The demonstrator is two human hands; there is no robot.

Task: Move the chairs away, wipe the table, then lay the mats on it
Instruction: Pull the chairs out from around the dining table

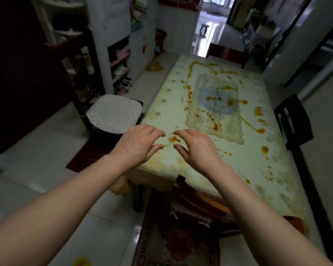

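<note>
Fingers (158, 133) of both hands spread, holding nothing. Beyond them I see the mat (215, 110): thin, limp; I'd pinch its near edge.

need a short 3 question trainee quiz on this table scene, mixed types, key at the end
1. True or false: the left hand grips a cloth.
2. The orange smears lie on: A) the pale green tablecloth B) the white floor tiles C) the white spotted seat cushion
3. Fill in: the dark wooden chair at the table's right edge is ____ moved away.

Key: 1 false, both it and the right hand are bare and spread above the cloth. 2 A. 3 not yet.
</note>
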